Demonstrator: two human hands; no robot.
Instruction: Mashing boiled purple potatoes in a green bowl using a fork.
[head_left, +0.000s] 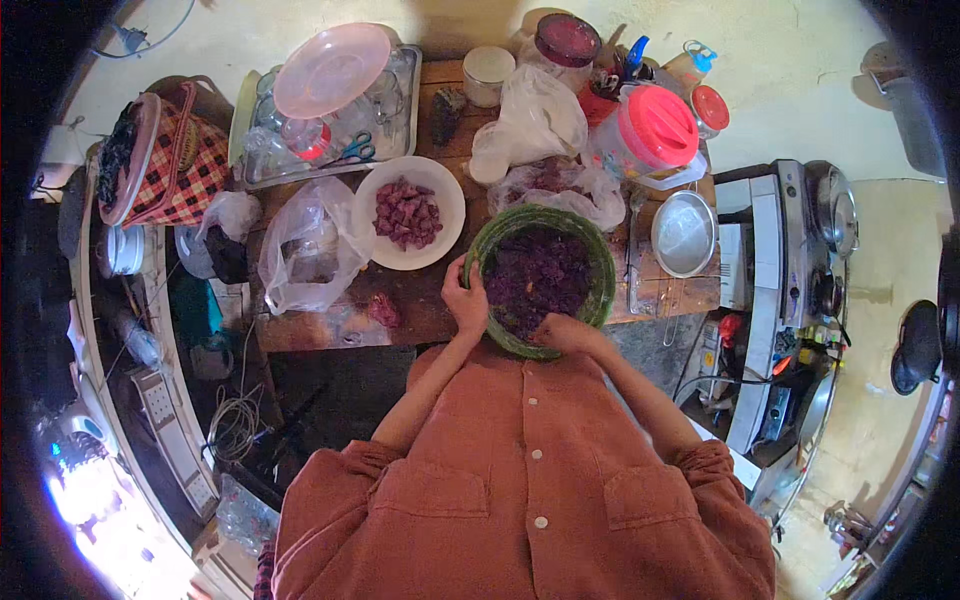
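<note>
A round green bowl (609, 279) holding a dark purple shredded or mashed mass (541, 270) rests at the table's front edge, against my front. My left hand (466, 300) grips its left rim, thumb up along the wall. My right hand (566, 334) reaches over the near right rim, its fingers down at the purple mass; whether they hold any of it is hidden. Left of the bowl stands a white bowl (454, 240) of purple chunks (407, 214). A small reddish-purple piece (384, 310) lies on the wooden table (300, 334). Behind the green bowl is an open plastic bag (555, 180) with dark purple contents.
An open clear bag (319, 240) stands left of the white bowl. Behind are a metal tray (412, 97) with glasses and scissors (358, 148), a knotted bag (540, 112), and a pink-lidded pitcher (656, 127). A sieve (684, 232) lies right, near a gas stove (789, 240).
</note>
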